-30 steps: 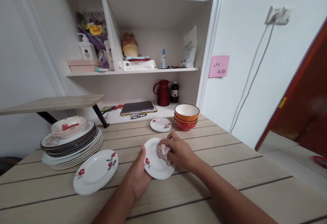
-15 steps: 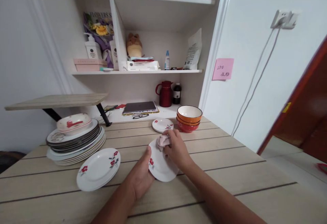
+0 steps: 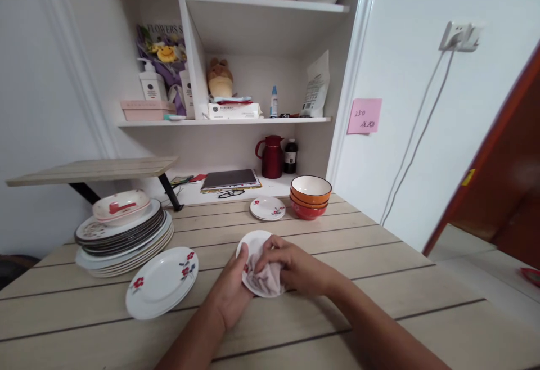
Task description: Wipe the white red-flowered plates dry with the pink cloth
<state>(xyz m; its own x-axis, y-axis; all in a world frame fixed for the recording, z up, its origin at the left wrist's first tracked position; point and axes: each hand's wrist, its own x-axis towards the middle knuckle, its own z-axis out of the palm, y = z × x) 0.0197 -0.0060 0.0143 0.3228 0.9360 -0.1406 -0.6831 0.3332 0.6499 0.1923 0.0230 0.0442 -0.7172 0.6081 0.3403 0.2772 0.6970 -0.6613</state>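
The left hand (image 3: 230, 294) cups a small round white ceramic plate with red flowers (image 3: 252, 243), thumb curled over its rim, fingers beneath, just above the pale wooden slatted table (image 3: 379, 280). The right hand (image 3: 295, 266) closes its fingers on a crumpled pale pink cloth (image 3: 265, 281), pressed to the plate's face. The plate looks light, stiff, glossy and breakable, probably slippery, and is best gripped at the rim; the cloth is soft

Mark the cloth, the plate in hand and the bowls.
cloth (image 3: 265, 279): head view, its crumpled middle.
plate (image 3: 252, 242): head view, bare upper rim.
bowls (image 3: 311, 195): head view, top bowl's orange side.
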